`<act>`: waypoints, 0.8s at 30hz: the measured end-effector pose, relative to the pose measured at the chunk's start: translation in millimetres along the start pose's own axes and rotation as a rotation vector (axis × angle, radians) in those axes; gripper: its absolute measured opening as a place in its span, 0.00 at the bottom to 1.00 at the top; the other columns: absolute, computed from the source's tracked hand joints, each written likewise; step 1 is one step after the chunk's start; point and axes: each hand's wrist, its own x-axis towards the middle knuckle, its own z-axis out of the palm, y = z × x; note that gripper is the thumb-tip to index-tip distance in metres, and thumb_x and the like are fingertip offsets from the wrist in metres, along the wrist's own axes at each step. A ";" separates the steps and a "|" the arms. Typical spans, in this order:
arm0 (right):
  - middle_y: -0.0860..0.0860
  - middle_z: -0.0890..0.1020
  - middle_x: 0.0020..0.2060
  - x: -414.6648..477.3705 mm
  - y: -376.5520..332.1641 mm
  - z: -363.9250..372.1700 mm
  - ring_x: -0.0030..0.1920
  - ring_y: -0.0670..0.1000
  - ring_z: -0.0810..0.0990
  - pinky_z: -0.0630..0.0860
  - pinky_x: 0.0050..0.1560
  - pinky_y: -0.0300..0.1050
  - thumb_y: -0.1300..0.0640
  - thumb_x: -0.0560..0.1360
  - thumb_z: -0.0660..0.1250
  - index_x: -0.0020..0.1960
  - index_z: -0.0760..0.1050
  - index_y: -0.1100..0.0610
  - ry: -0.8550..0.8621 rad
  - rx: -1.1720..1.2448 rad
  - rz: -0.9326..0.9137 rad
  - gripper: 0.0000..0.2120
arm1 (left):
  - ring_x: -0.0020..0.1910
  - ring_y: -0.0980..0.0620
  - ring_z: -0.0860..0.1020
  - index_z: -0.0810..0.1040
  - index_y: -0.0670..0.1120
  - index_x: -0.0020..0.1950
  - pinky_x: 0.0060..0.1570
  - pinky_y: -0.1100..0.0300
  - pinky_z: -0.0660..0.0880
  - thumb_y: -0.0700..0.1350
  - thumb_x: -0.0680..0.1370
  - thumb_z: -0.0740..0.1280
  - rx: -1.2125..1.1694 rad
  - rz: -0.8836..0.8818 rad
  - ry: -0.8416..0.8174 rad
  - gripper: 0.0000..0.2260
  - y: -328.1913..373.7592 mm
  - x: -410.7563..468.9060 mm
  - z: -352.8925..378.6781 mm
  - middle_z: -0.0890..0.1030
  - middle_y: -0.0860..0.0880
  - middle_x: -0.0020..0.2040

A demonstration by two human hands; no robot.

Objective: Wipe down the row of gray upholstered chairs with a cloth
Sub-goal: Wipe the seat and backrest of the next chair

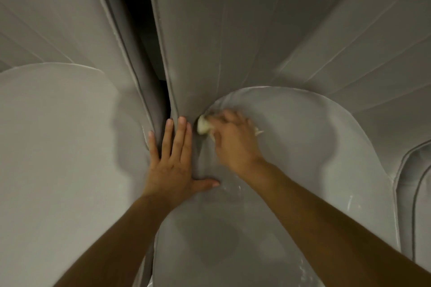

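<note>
Cloth (203,126) lies mostly hidden under the blurred right hand (233,141).

The left forearm (130,228) and the right forearm (326,212) were bare along all their visible length, from the near edge to the wrists. The left hand (173,165) had slim fingers with short, trimmed nails. The right hand (233,140) was blurred, its fingers indistinct.

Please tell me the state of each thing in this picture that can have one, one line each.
middle chair: upright, being wiped at the seat's rear left corner.
left chair: beside it, a dark gap between their backs.
cloth: bunched, pressed against the middle chair's seat.
right hand: grips the cloth, blurred.
left hand: flat, fingers straight, pressing on the middle chair's left edge.
</note>
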 end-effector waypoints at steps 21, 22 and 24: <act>0.61 0.78 0.43 13.5 1.9 15.9 0.43 0.63 0.76 0.63 0.45 0.49 0.65 0.69 0.64 0.53 0.80 0.63 0.184 0.027 0.098 0.14 | 0.67 0.54 0.20 0.14 0.46 0.63 0.68 0.47 0.25 0.80 0.55 0.42 -0.185 -0.251 -0.285 0.57 10.1 -8.9 -17.8 0.15 0.49 0.64; 0.59 0.79 0.40 6.1 -1.1 17.0 0.39 0.62 0.76 0.63 0.42 0.48 0.63 0.65 0.65 0.49 0.81 0.61 0.176 -0.011 0.017 0.14 | 0.68 0.54 0.20 0.15 0.46 0.64 0.69 0.48 0.25 0.80 0.55 0.43 -0.205 -0.261 -0.282 0.57 11.1 -10.6 -19.6 0.16 0.49 0.66; 0.53 0.80 0.38 -17.3 -3.7 18.3 0.36 0.58 0.77 0.67 0.37 0.45 0.60 0.62 0.67 0.46 0.82 0.55 0.103 -0.056 -0.167 0.14 | 0.70 0.54 0.23 0.18 0.45 0.68 0.69 0.51 0.25 0.81 0.56 0.44 -0.236 -0.267 -0.274 0.58 12.2 -20.8 -19.7 0.20 0.49 0.69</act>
